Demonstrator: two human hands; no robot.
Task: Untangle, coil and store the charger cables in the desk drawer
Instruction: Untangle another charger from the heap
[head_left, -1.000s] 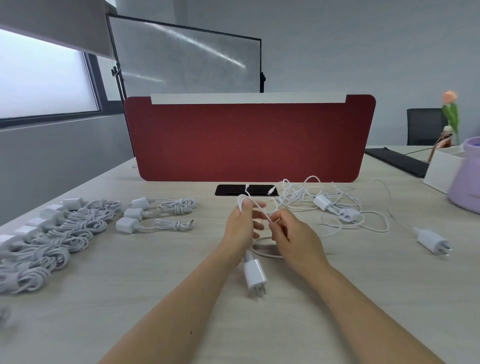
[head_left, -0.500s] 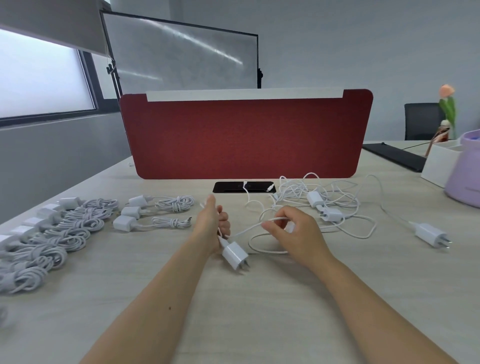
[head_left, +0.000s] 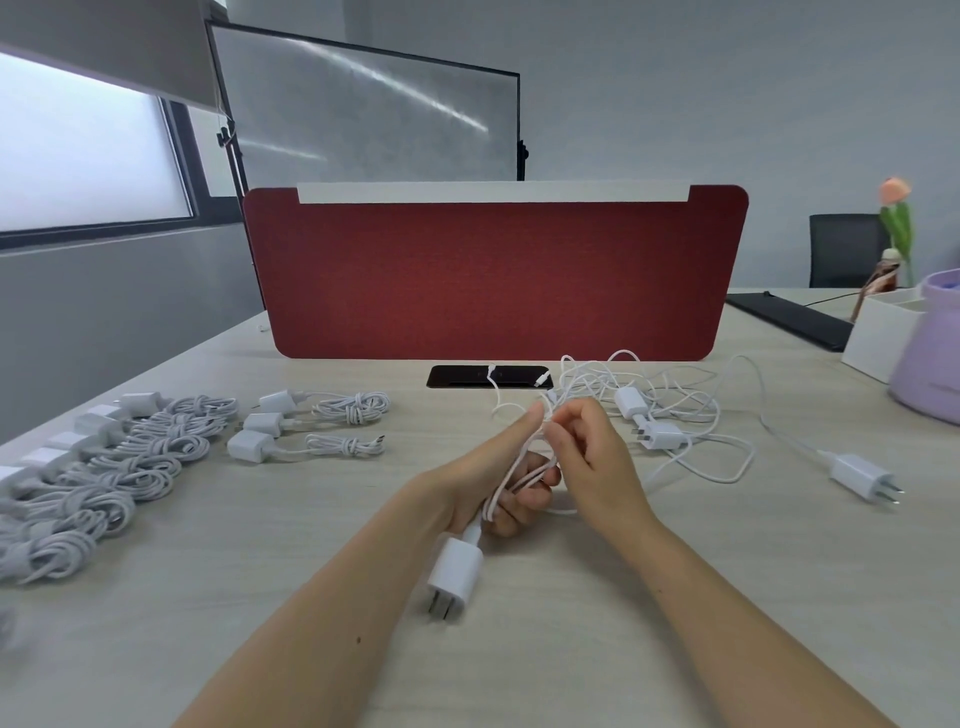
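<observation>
Head view, the only camera

Item 1: left hand (head_left: 498, 478), raised just above the desk (head_left: 571, 649), fingers curled round several loops of a white charger cable (head_left: 514, 475). It serves as the former on which the coil is built, judging by the loops lying across the palm.

Item 2: adapter (head_left: 454, 574) of that cable, hanging below the left hand with prongs toward the camera. It is probably left dangling so its weight holds the wound end down.

Item 3: right hand (head_left: 592, 457), thumb and fingertips pinching the free run of the same cable beside the left fingertips, placed to lay the next turn.

Item 4: tangle (head_left: 670, 410) of loose white cables with 2 adapters showing, on the desk just beyond the hands. The held cable runs back toward it, so the free end may not be clear of the knot.

Item 5: loose charger (head_left: 857, 475), apart at the right, cable uncoiled.

Item 6: coiled chargers (head_left: 311, 421), 3 in a group at centre left, with a longer row further left. They are finished and parked away from the tangle.

Item 7: red divider (head_left: 493, 280) across the far desk edge, black cable port (head_left: 467, 376) before it.

Desk drawer: not in view; nothing can be seen stored. Judged stage: coiling, several cables left
</observation>
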